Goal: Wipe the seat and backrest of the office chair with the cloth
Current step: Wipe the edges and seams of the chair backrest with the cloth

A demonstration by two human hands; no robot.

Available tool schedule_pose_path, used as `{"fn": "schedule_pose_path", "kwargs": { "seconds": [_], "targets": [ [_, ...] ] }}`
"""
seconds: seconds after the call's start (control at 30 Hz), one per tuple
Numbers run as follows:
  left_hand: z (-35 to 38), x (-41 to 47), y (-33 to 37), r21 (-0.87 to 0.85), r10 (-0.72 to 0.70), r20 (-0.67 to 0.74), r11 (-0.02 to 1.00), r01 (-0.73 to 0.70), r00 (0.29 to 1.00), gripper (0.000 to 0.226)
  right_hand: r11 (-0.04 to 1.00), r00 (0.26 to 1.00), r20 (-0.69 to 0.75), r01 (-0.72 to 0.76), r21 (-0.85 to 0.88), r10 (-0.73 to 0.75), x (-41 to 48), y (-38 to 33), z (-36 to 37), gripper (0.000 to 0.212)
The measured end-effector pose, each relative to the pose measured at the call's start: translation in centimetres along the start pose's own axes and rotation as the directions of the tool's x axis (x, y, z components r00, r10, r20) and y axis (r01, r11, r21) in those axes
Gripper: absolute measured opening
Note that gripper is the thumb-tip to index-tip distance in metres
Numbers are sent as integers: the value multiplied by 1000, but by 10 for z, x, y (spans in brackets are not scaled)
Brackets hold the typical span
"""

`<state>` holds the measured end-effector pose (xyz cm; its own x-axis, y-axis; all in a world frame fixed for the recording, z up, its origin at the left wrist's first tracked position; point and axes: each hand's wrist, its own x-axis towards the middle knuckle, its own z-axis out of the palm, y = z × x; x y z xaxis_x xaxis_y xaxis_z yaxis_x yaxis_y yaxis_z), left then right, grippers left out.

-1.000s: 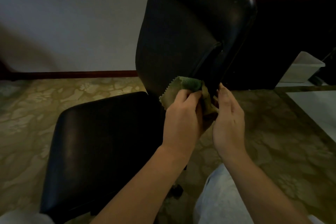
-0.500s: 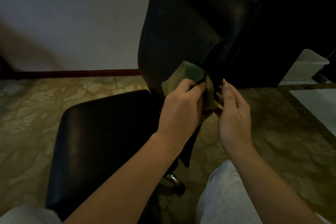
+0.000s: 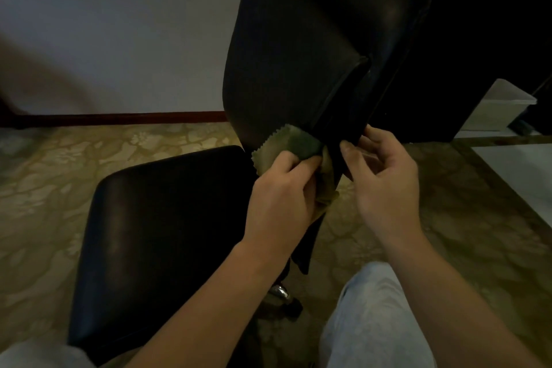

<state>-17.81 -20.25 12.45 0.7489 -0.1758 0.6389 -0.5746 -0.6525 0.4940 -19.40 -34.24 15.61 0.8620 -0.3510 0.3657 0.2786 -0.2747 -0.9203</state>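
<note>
Office chair in dim light: a black, smooth, faintly glossy backrest [image 3: 301, 48], tall with a rounded top and a small scuff at its upper right corner, and a flat, round-cornered black seat [image 3: 161, 236] below and to the left. The cloth [image 3: 294, 143], thin, olive-green and pinked along its edge, is bunched against the lower right edge of the backrest. The left hand [image 3: 280, 197] is clenched on the cloth, fingers curled over its folds. The right hand [image 3: 385, 176] is just beside it, fingers loosely bent with tips at the backrest edge; whether it grips anything cannot be told. Carpet [image 3: 448, 218] with a pale leaf pattern covers the floor; a dark skirting strip [image 3: 119, 118] runs under the white wall. A translucent lidded plastic bin [image 3: 501, 106] stands at right, contents not visible. A light-trousered knee [image 3: 373, 317] fills the lower foreground
</note>
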Motion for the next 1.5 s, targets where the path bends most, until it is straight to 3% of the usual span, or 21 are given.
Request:
{"fn": "schedule_pose_path", "kwargs": {
  "seconds": [0.13,0.4,0.47,0.6,0.8,0.9,1.03,1.33,1.5],
  "targets": [
    [-4,18,9,-14,28,-91,999,-29,995,28,1000,1000,10,1,-18,0,-4,-3,1,35],
    [13,14,12,-45,36,-64,998,-39,997,37,999,998,-45,-40,-16,39,-9,-10,6,32],
    [18,7,10,-47,-3,-51,999,1,999,28,998,997,-68,-37,-42,34,-7,-9,7,30],
    [30,-16,-5,-12,-79,18,997,79,997,20,997,995,-90,-41,-72,35,-4,-5,8,19],
    [23,-24,-14,-9,-63,32,998,63,998,28,998,994,-84,-67,-10,66,1,-2,2,3],
    [16,-16,-10,-41,-8,-35,999,7,999,37,997,992,-99,-81,8,81,-1,-4,2,4],
    [15,4,-2,-64,30,-130,997,-39,991,32,997,992,-107,-77,-31,74,-2,-8,3,4],
    [35,-10,2,-37,-69,-57,997,67,996,26,997,991,-123,-60,-41,54,0,-1,4,9],
    [39,-39,-20,17,-120,34,993,119,992,21,994,995,-63,-87,-63,83,-4,14,6,7]
  ]
}}
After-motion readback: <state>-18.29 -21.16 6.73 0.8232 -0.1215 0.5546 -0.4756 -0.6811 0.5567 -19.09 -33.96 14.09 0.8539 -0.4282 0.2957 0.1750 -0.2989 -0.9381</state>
